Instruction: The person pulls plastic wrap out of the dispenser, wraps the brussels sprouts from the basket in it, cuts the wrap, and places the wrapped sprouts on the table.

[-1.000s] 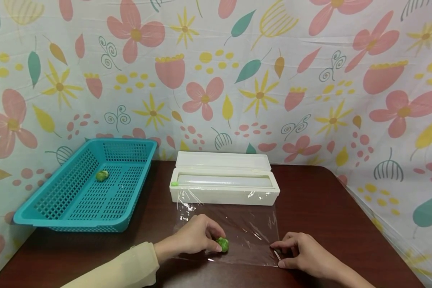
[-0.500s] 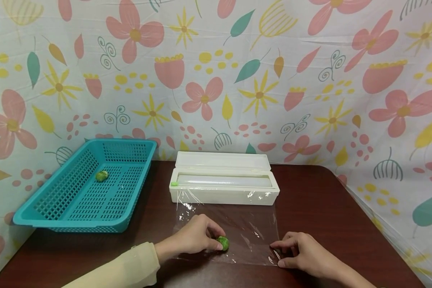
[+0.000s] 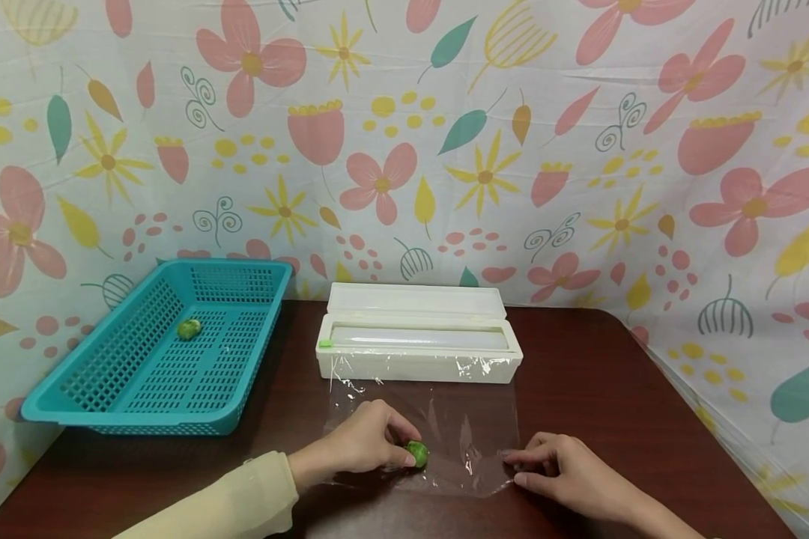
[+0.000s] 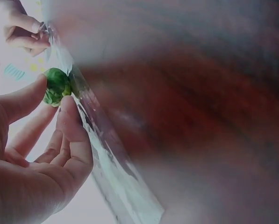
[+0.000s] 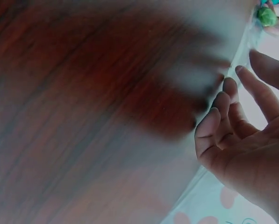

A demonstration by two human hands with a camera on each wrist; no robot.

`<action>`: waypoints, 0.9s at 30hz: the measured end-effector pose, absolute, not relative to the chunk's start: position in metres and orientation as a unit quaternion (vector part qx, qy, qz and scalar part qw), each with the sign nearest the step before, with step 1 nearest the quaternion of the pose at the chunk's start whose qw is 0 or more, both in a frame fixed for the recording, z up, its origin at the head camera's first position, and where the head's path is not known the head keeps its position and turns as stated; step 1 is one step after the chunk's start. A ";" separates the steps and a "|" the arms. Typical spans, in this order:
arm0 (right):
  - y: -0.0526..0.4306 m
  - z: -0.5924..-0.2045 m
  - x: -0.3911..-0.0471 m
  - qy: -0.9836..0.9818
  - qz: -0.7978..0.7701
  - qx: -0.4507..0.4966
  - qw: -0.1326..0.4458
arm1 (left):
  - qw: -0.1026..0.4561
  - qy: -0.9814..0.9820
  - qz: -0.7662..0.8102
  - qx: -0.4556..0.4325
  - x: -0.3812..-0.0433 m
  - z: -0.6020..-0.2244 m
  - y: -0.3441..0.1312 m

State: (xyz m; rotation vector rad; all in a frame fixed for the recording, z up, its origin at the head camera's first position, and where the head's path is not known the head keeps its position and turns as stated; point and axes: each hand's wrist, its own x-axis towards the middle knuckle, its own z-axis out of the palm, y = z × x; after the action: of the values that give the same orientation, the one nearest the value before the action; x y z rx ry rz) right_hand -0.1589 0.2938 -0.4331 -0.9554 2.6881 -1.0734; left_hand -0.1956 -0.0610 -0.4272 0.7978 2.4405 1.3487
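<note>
My left hand (image 3: 371, 440) pinches a small green Brussels sprout (image 3: 417, 454) between thumb and fingertips, low over a sheet of clear plastic wrap (image 3: 438, 419). The left wrist view shows the sprout (image 4: 57, 87) between the fingertips, right by the wrap's edge. My right hand (image 3: 569, 475) has its thumb and fingers at the wrap's near right corner, gathering it slightly. That corner is partly hidden by the fingers. The wrap runs out of a white dispenser box (image 3: 418, 367), whose lid stands open, with the roll inside.
A teal perforated basket (image 3: 256, 374) stands at the left with another Brussels sprout (image 3: 189, 329) in it. Under everything is a dark wooden table (image 3: 580, 374), and a flower-patterned cloth (image 3: 391, 247) hangs behind.
My right thumb and fingers have moved a little left and closer together, drawing the wrap's corner inward. New creases show in the wrap. My left hand and the sprout stay almost still.
</note>
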 end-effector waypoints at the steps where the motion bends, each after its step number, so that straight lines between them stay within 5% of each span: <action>1: 0.293 -0.432 -0.159 0.880 -0.354 -0.313 0.047 | 0.120 0.836 0.460 0.273 -0.196 -0.427 -0.061; 14: 0.287 -0.429 -0.156 0.872 -0.369 -0.315 0.061 | 0.097 0.845 0.434 0.297 -0.195 -0.421 -0.078; 27: 0.286 -0.438 -0.157 0.854 -0.348 -0.387 -0.008 | 0.127 0.867 0.307 0.372 -0.176 -0.407 -0.144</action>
State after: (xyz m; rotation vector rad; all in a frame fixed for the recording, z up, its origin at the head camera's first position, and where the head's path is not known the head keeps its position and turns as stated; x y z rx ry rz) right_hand -0.1565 0.2860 -0.4381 -1.2219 2.6957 -1.0989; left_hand -0.1765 -0.1444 -0.4072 1.0843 2.5231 0.8927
